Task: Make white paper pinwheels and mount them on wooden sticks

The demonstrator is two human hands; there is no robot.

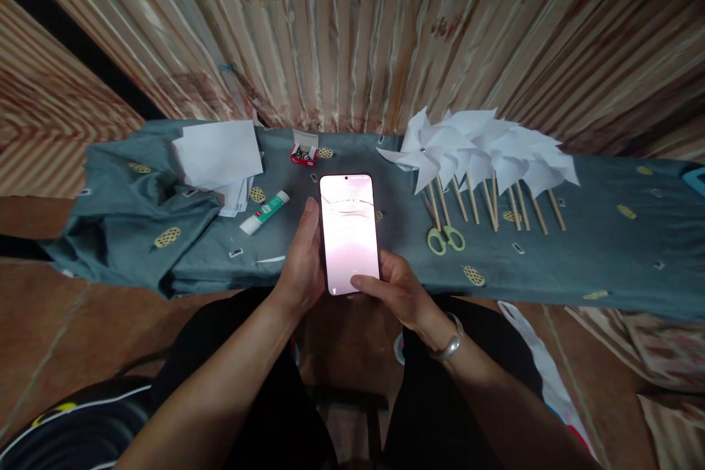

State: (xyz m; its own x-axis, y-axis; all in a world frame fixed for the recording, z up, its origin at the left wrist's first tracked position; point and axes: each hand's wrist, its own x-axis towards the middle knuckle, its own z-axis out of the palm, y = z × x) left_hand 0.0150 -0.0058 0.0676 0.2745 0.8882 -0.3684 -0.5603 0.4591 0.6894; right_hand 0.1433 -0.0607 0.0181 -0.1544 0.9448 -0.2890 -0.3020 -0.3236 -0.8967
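Note:
A smartphone [350, 235] with a bright pinkish screen is held upright over the front edge of the table. My left hand [304, 261] grips its left side, thumb along the edge. On the lower right side my right hand [399, 286] holds it too, with the thumb on the bottom of the screen. Behind the phone lies a small open red box [304, 154] of metal pieces. A green and white glue stick [265, 212] rests left of my left hand. Green-handled scissors [445, 238] lie to the right, beside several white paper pinwheels [468, 143] on wooden sticks.
A stack of white paper [223, 154] lies at the back left of the cloth-covered table [606, 257]. The cloth is bunched at the left end. A striped curtain [352, 37] hangs right behind the table. A thin white paper strip [269, 259] lies near the front edge.

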